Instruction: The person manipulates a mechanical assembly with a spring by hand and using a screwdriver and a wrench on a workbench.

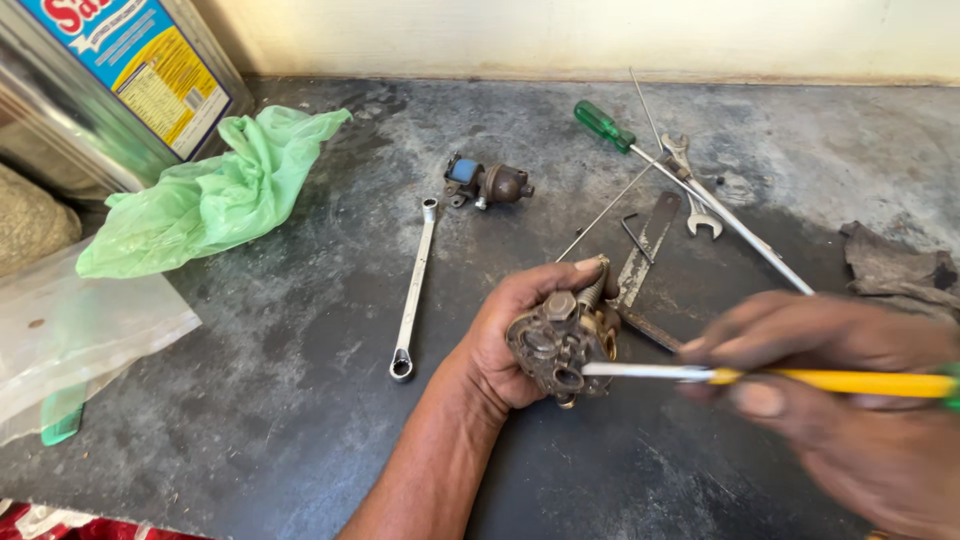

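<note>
Head view shows the left hand (520, 335) with its fingers wrapped around a small rusty metal part (560, 340) above the dark tabletop (300, 400). Right of that part, the right hand (850, 400) pinches a yellow-handled screwdriver (780, 378), its tip touching the part. A ring spanner (414, 290) lies left of the part.

You're over a dark, scuffed grey floor (300, 400) with pale worn patches; a cream wall (600, 35) runs along twelve o'clock, daylight brightest toward one o'clock.
</note>
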